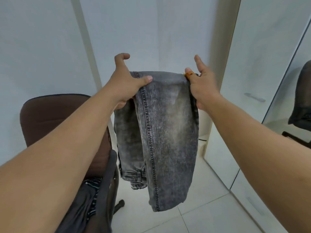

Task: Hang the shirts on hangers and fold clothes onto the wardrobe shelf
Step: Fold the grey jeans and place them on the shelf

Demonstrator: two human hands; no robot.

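Observation:
A pair of grey acid-washed jeans point(161, 125) hangs folded over in front of me, its legs and waistband dangling toward the floor. My left hand point(126, 83) pinches the fold's left corner between thumb and palm, index finger lifted. My right hand point(200, 84) holds the right corner, thumb on top beside a small orange tag point(188, 74), index finger pointing up. Behind the jeans stands the open white wardrobe point(151, 39).
A brown office chair point(55, 118) stands at the lower left with dark and striped clothes point(94, 195) draped over its seat and arm. A mirrored wardrobe door point(289, 98) hangs open at the right, with a handle point(255, 97). White floor tiles point(210, 219) lie below.

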